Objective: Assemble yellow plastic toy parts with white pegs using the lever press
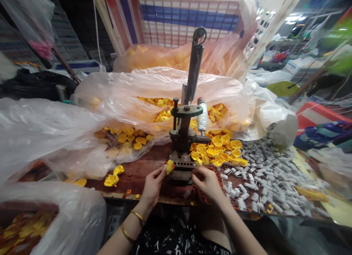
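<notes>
My left hand (153, 184) pinches a small yellow plastic toy part with an orange-red tip (169, 167), just left of the press base. My right hand (208, 182) is curled, fingertips close together, at the base's right side. A small yellow piece (199, 162) shows just behind those fingertips; whether they hold it is unclear. Between and beyond both hands stands a dark metal hand press (183, 135) with a tall spring and a foil-wrapped lever handle (202, 115). Small reddish-brown bead-like parts (217, 171) fill a tray partly hidden beneath my right hand.
Yellow plastic shells (217, 148) are heaped behind the press and to its right. Many small grey-white blocks with metal pins (264, 178) cover the table's right side. Two yellow shells (112, 179) lie at left. Clear plastic sheeting (121, 88) drapes around the back and left.
</notes>
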{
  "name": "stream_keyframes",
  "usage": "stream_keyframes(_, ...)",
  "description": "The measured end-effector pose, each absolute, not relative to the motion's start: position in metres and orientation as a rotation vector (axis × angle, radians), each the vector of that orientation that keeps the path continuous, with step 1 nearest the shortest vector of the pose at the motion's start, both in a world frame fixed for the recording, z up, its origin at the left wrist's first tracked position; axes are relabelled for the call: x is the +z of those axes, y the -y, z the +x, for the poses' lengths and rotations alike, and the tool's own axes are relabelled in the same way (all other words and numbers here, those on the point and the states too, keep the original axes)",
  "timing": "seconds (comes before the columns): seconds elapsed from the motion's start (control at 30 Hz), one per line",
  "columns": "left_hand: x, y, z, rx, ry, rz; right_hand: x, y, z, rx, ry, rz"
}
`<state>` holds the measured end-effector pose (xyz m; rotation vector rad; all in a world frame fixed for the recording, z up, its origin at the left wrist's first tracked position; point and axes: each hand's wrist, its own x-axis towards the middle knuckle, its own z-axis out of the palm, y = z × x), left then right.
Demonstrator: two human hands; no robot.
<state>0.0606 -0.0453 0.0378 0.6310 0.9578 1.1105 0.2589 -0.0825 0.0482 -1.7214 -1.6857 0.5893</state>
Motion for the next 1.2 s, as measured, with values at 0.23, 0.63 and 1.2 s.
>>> stream_keyframes(0.23, 0.048, 0.051, 0.064, 1.046, -0.887, 0.565, 0.042, 0.078, 0.203, 0.688, 1.392, -1.284)
stream_keyframes(0.63, 0.050, 0.055, 0.062, 1.019, -0.860, 0.484, 0.033, 0.081, 0.204, 0.599, 1.454, -1.302)
stream_keyframes(1.2, 0.029, -0.020, 0.069, 0.781, -0.976, 1.958, 0.122, -0.059, 0.317, 0.451, 0.996, -1.470)
